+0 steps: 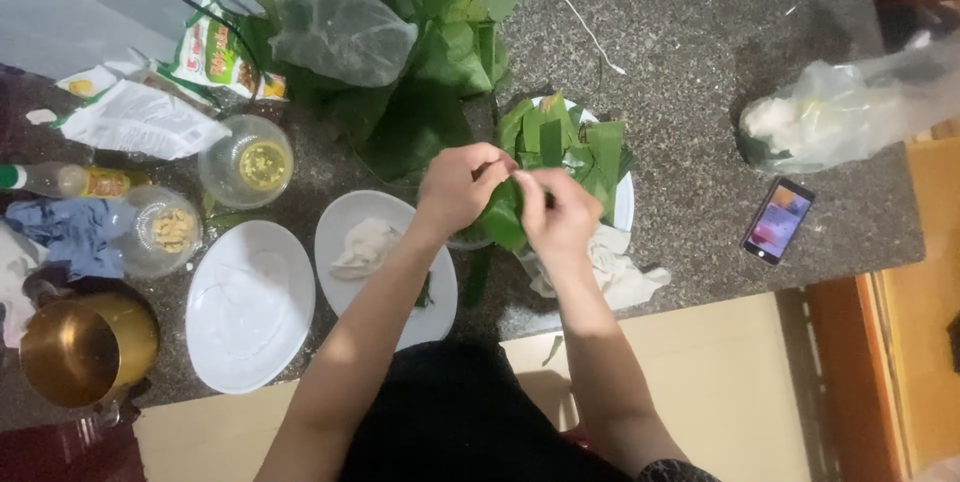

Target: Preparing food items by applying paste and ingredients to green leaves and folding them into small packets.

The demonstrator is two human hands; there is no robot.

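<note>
Together, the left hand (458, 187) and right hand (556, 212) pinch closed on a folded piece of smooth green leaf (503, 217), held just in front of the round white plate (624, 204) stacked with flat cut leaf strips (565, 139) on the speckled stone counter (690, 72).

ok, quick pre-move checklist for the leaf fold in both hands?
1. Folded green leaf held by both hands: ok.
2. Left hand grip on the leaf's top edge: ok.
3. Right hand fingertips pinching at the fold: ok.
4. Plate of cut leaf strips just behind the hands: ok.
5. White filling on the oval plate beside the left forearm: ok.
6. Whether the fold is closed: cannot tell, fingers cover it.
</note>
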